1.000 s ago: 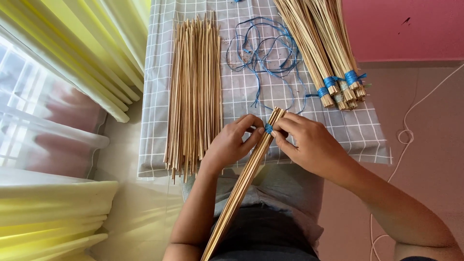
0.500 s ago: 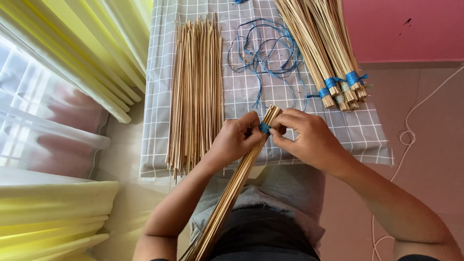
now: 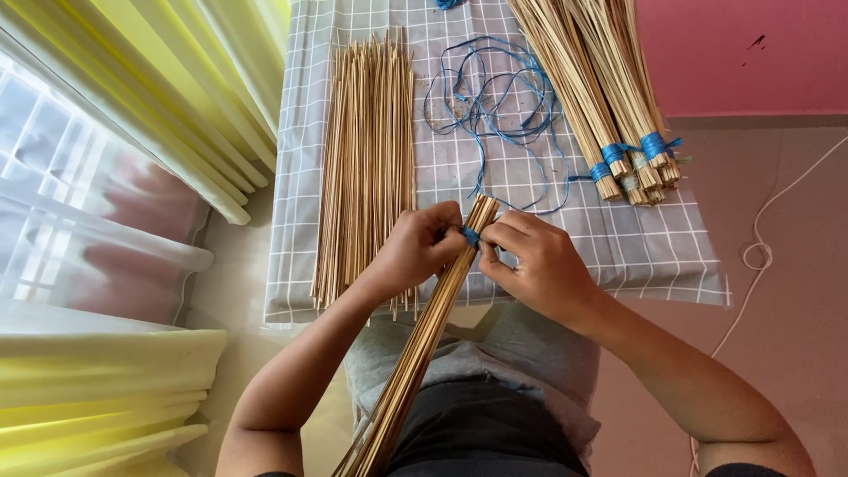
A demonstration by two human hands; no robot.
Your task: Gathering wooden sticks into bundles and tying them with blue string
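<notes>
left hand [image 3: 417, 247] pinches the stick bundle [image 3: 433, 327] just below its top end | right hand [image 3: 530, 261] grips the same bundle from the other side, fingertips on the blue string [image 3: 470, 235] wound round it | bundle slants from between the hands down to the lap | loose sticks [image 3: 369, 168] lie just beyond the left hand | tied bundles [image 3: 609, 97] lie beyond the right hand | checked cloth [image 3: 636, 238] under all

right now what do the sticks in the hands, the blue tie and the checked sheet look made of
Held bundle of sticks: thin, pale tan, matte and straight, probably bamboo or palm slivers. Blue tie: flat, slightly glossy strand, likely plastic twine, like the loose blue string. Checked sheet: soft and wrinkled, woven cloth by its folds.
</notes>
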